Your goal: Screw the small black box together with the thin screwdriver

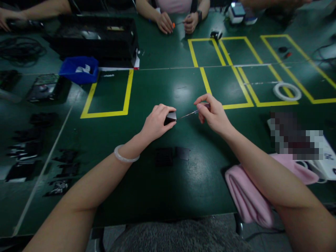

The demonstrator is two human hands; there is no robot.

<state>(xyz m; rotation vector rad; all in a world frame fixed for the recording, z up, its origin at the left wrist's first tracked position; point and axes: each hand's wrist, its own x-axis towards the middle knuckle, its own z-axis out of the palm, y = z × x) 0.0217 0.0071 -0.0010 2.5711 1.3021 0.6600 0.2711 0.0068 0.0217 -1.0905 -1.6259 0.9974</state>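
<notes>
Closed round a small black box-shaped part (170,117), my left hand (158,120) steadies it just above or on the green table; I cannot tell which. My right hand (212,113) grips a screwdriver (195,112) by its handle, and its thin shaft points left. The tip reaches the right side of the black part; whether it touches is too small to make out. Nearer to me, a black square piece (164,156) and a thin dark plate (182,153) lie side by side on the table.
Several black parts (65,168) lie at left, beyond them a blue bin (79,70) and a long black case (97,38). At right are a white tape roll (287,91) and a pink cloth (249,192). Across the table, another person's hands (165,23) hold a tool.
</notes>
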